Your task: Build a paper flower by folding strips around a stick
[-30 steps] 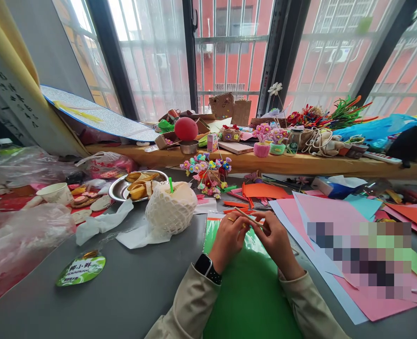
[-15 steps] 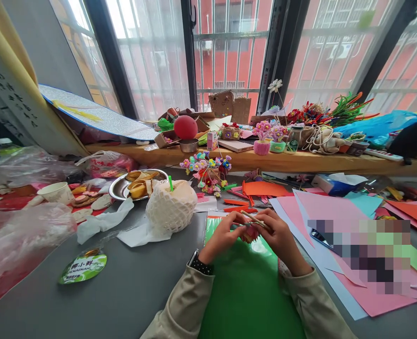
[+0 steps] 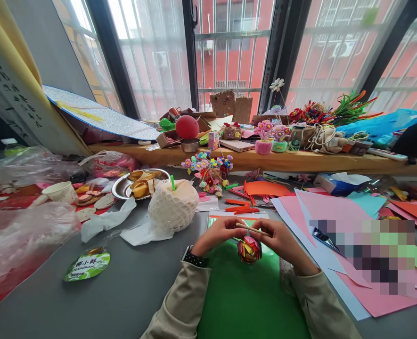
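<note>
Above the green mat (image 3: pixel 250 296), both my hands are closed in a pinch around a thin wooden stick (image 3: pixel 252 230). My left hand (image 3: pixel 220 234) grips near its left end, and my right hand (image 3: pixel 281 239) has the right part between thumb and fingers. Just beneath the stick hangs a small round paper flower (image 3: pixel 249 249) in pink, yellow and dark red layers, tilted so its petals face down towards me. A short pale bluish piece shows between stick and flower; how they are joined I cannot make out.
Orange paper strips (image 3: pixel 241 205) lie beyond the mat. Pink and pale blue sheets (image 3: pixel 335 263) spread to the right, with a dark-handled tool (image 3: pixel 324 239) on them. To the left stand a net-wrapped coconut (image 3: pixel 173 207) and a metal plate (image 3: pixel 121 185) with peels.
The paper flower now shows below my fingers, where before they mostly covered it. My hands have drawn slightly apart along the stick, and the view has shifted a little.
</note>
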Motion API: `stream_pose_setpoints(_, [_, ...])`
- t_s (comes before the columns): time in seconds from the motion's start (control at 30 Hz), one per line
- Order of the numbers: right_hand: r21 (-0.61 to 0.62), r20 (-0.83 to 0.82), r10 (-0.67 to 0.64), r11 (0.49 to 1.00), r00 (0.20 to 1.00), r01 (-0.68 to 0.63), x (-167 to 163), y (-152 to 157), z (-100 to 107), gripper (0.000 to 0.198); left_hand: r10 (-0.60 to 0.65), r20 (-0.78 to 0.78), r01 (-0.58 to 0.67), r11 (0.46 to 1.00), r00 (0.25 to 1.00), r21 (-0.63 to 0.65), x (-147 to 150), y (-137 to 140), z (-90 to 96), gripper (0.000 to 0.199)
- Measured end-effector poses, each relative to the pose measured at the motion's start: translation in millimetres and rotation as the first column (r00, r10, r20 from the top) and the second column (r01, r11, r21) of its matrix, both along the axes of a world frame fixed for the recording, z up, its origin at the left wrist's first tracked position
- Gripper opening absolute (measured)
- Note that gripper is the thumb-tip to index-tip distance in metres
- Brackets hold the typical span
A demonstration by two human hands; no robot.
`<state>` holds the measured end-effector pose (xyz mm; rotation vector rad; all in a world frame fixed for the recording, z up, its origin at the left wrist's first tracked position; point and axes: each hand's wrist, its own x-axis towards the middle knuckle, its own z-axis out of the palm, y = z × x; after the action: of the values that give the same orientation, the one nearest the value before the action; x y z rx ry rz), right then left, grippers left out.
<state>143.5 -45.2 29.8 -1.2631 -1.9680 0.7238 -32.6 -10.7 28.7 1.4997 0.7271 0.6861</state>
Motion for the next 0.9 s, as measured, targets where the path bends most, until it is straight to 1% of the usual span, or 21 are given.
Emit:
stream_pose_setpoints(0.07, [-0.014,0.005,0.008,1.000,1.000,-0.008,-0.3,0.1,0.2,0.025,-0.006,-0.016,0.006,1.000,1.000,0.005,-0.1,0.3,-0.8,0.021])
stream_pose_setpoints(0.17, [-0.025,0.013,-0.001,1.000,1.000,0.002,-0.1,0.6,-1.0,0.023,-0.005,-0.049,0.007,0.999,0.999,0.046,-0.1,2.0,-3.6,0.020])
stream_pose_setpoints(0.3, [-0.052,0.049,-0.012,0.999,0.999,0.015,0.8,2.4,-4.3,0.022,0.023,-0.114,-0.010,0.993,0.993,0.119,-0.3,4.8,-6.3,0.021])
stream_pose_setpoints(0.43, [-0.063,0.064,-0.030,0.997,0.998,0.034,0.4,5.9,-9.4,0.019,0.043,-0.168,-0.015,0.986,0.985,0.165,0.4,5.7,-6.9,0.021])
stream_pose_setpoints(0.6, [-0.073,0.060,-0.025,0.997,0.998,0.030,0.0,8.5,-12.8,0.014,0.079,-0.197,-0.034,0.975,0.977,0.220,3.3,4.8,-7.1,0.015])
stream_pose_setpoints(0.67, [-0.080,0.083,-0.018,0.996,0.996,0.024,0.3,8.3,-12.1,0.015,0.086,-0.198,-0.041,0.974,0.976,0.221,4.2,4.5,-7.7,0.014])
stream_pose_setpoints(0.8, [-0.102,0.099,0.009,0.995,0.995,0.001,0.8,6.9,-9.5,0.019,0.056,-0.169,-0.021,0.980,0.984,0.199,5.2,4.6,-9.1,0.015])
stream_pose_setpoints(0.9, [-0.073,0.073,0.011,0.997,0.997,-0.005,1.1,6.6,-8.3,0.021,0.039,-0.146,-0.013,0.984,0.988,0.178,5.8,4.4,-9.2,0.016])
